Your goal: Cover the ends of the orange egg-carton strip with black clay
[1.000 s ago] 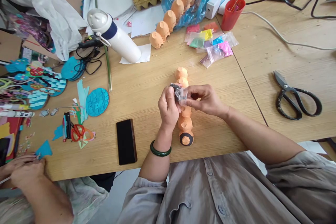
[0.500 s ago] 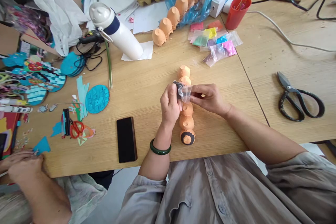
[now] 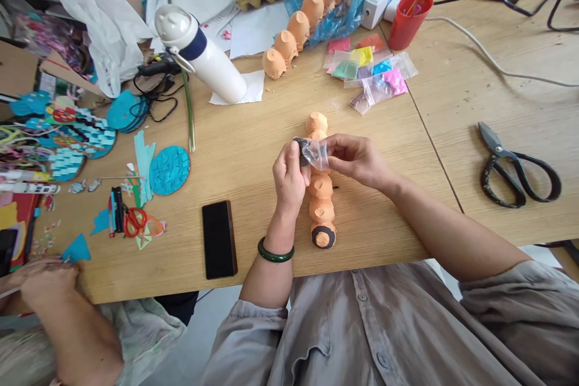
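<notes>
A small clear plastic bag (image 3: 315,154) with something black inside is pinched between both hands over the wooden table (image 3: 244,151). My left hand (image 3: 289,180), with a green bangle on its wrist, grips the bag's left side. My right hand (image 3: 357,160) pinches its right side. Under the hands lies an orange strip of egg-carton cups (image 3: 320,208), running away from me, with a black ring on its near end.
A black phone (image 3: 219,239) lies left of my arm and black scissors (image 3: 515,166) far right. Coloured packets (image 3: 368,69), a red cup (image 3: 404,20), another carton strip (image 3: 301,27) and a white bottle (image 3: 201,54) sit at the back. Another person's hands (image 3: 43,280) work by blue paper cutouts (image 3: 168,169).
Both hands with the bag have risen slightly and shifted away from me along the carton strip. The fingers keep working at the bag. The other person's hands stay at the lower left.
</notes>
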A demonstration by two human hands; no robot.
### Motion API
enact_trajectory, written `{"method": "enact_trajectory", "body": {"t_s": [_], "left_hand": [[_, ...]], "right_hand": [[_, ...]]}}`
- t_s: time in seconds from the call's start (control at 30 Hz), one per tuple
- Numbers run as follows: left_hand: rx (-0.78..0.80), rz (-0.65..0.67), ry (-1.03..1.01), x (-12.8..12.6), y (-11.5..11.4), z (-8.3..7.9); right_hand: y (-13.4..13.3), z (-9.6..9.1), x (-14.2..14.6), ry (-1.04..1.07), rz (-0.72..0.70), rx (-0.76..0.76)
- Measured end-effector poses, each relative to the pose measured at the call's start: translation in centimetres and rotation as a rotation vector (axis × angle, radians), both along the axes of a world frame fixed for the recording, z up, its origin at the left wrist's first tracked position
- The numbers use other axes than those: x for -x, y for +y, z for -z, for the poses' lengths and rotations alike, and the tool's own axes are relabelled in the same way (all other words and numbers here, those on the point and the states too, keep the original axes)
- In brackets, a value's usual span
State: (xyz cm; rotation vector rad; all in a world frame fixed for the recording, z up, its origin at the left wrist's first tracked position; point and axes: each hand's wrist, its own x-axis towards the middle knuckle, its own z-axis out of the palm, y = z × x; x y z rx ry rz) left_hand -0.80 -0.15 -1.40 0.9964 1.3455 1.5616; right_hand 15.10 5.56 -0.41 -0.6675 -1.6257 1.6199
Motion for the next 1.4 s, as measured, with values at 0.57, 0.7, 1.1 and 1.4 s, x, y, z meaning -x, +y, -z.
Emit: {"method": "enact_trajectory", "body": {"t_s": [0.57, 0.7, 1.1, 1.4], "left_hand": [[0.091, 0.009, -0.049, 0.2, 0.1, -0.1], [0.076, -0.041, -0.047, 0.3, 0.2, -0.1], [0.097, -0.137, -0.064, 0.7, 0.7, 0.1], [0.118, -0.159, -0.091, 0.6, 0.7, 0.0]], "right_hand": [[0.0, 0.3, -0.2, -0.143, 0.188, -0.231], [0.2, 0.0, 0.1, 0.032, 0.059, 0.101], [0.3, -1.3, -0.3, 0.151, 0.032, 0.366], [0.7, -0.6, -0.1, 0.166, 0.066, 0.366]]}}
